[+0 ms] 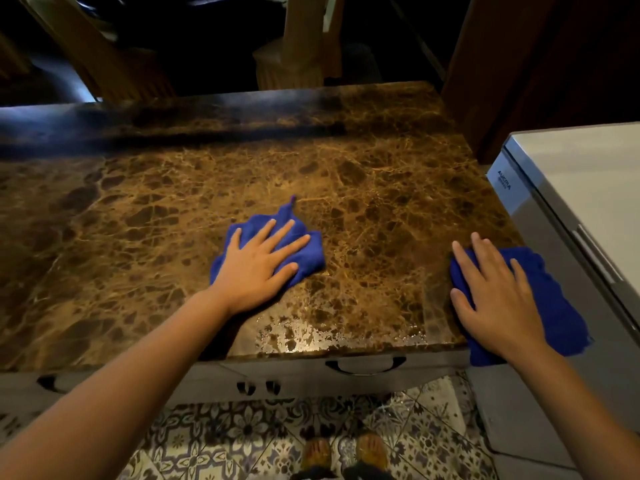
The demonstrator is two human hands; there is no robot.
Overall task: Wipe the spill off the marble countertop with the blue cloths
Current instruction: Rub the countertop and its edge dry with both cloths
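The brown marble countertop [173,202] fills the middle of the head view. My left hand [258,263] lies flat, fingers spread, on a blue cloth [310,256] near the counter's centre. My right hand [495,299] presses flat on a second blue cloth [557,303] at the counter's right front corner; part of that cloth hangs over the edge. A wet, shiny patch of spill [311,336] glistens along the front edge between my two hands.
A white chest appliance [581,188] stands against the counter's right side. Below the front edge are grey drawers with a dark handle [365,365] and a patterned tile floor [207,441]. Wooden furniture legs [294,46] stand in the dark beyond the far edge.
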